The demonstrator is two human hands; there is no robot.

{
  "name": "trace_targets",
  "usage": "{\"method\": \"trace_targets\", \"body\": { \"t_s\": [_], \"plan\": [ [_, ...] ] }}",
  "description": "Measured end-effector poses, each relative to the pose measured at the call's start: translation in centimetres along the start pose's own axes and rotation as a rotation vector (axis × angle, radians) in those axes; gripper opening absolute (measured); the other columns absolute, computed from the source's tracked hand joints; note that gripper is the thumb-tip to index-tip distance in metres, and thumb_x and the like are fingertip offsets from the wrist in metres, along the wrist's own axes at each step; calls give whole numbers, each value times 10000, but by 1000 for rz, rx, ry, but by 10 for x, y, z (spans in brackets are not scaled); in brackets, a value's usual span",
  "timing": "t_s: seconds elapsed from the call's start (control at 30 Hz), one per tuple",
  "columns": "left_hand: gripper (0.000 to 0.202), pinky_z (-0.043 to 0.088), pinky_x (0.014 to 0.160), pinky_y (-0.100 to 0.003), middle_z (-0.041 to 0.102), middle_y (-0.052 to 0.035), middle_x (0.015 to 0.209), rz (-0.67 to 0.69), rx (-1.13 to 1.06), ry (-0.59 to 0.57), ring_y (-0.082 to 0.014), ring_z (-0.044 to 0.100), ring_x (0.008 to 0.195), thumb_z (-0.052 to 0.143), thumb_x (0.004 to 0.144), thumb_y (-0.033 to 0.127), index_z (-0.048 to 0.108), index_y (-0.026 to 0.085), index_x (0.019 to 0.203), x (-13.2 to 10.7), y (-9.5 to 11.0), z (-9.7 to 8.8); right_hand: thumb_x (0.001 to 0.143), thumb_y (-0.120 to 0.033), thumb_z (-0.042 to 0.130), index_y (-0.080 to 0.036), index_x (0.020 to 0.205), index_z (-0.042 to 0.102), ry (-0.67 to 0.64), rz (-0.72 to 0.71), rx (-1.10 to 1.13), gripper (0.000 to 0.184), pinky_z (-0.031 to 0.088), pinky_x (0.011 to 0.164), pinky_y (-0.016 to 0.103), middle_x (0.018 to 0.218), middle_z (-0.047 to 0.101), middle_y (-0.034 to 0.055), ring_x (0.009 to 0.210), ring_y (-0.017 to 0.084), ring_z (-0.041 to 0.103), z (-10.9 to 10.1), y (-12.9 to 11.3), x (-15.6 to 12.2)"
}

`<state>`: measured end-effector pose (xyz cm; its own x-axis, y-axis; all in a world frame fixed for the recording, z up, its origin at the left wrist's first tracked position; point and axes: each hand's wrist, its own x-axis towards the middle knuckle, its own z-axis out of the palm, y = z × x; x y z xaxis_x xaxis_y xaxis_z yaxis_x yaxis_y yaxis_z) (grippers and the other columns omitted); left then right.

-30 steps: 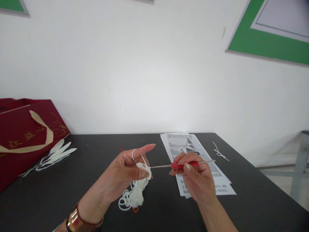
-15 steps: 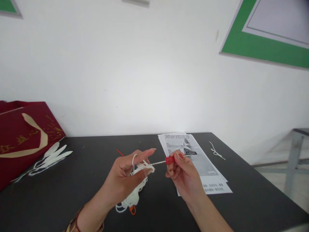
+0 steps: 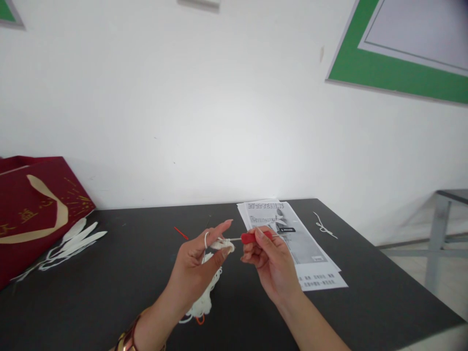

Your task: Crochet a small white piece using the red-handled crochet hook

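My left hand (image 3: 192, 270), one: pinching the stitched piece, a strand looped round a finger. White yarn (image 3: 204, 300), one bundle, below it: likely limp, prone to tangle. White stitched piece (image 3: 227, 246), one, above the surface (image 3: 127, 273): probably light, soft, stretchy; best held near the stitches. Red-handled hook (image 3: 247, 238), one: seems stiff, light; best taken by the handle, where my right hand (image 3: 276, 263), apart from the left, grips it.

Also: red bag (image 3: 22, 239), one; white petal-shaped pieces (image 3: 82, 242), at least three; red stick (image 3: 180, 232), one; orange loop (image 3: 200, 320), one; printed sheets (image 3: 307, 253), at least two; knotted strand (image 3: 323, 228), one.

Red-handled tool (image 3: 249, 238), tip indistinct
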<state>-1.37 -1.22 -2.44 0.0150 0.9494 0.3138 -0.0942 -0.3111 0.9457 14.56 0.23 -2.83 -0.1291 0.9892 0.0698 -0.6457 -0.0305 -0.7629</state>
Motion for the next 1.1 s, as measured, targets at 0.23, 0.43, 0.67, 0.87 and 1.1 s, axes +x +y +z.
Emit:
{"method": "trace_targets", "body": {
  "t_s": [0.23, 0.43, 0.67, 0.87, 1.1],
  "plan": [
    [377, 405, 739, -246, 667, 2, 872, -109, 34, -17, -136, 543, 803, 739, 756, 281, 703, 314, 1129, 3, 3, -4, 807, -351, 703, -149, 829, 661, 12, -65, -86, 208, 575, 530, 203, 635, 712, 16, 508, 100, 650, 0, 1, -2],
    [389, 378, 643, -229, 609, 30, 724, -199, -82, 38, -101, 481, 673, 745, 744, 276, 702, 295, 1131, 4, 3, -2, 818, -341, 690, -150, 816, 660, 8, -72, -118, 194, 575, 524, 201, 638, 716, 16, 505, 101, 652, 0, 1, -3],
    [464, 388, 742, -235, 597, 50, 742, -131, -46, 105, -95, 495, 716, 743, 747, 238, 658, 337, 1192, 2, -8, 4, 832, -321, 675, -167, 834, 671, 40, -97, -165, 154, 583, 543, 206, 646, 721, 13, 525, 110, 667, 0, 5, -3],
    [597, 403, 769, -235, 596, 66, 706, -235, -293, 271, -84, 535, 705, 771, 716, 221, 587, 282, 1281, 0, -12, 13, 872, -214, 611, -252, 956, 724, -11, -484, -598, 146, 605, 676, 279, 835, 749, 35, 700, 158, 714, -4, 15, -13],
    [665, 414, 784, -241, 588, 75, 651, -340, -635, 110, -67, 560, 637, 762, 695, 69, 541, 182, 1312, 4, 3, 4, 848, -123, 618, -301, 1026, 733, -172, -627, -724, 276, 585, 744, 351, 962, 736, 68, 838, 213, 694, -6, 11, -16]
  ]
}}
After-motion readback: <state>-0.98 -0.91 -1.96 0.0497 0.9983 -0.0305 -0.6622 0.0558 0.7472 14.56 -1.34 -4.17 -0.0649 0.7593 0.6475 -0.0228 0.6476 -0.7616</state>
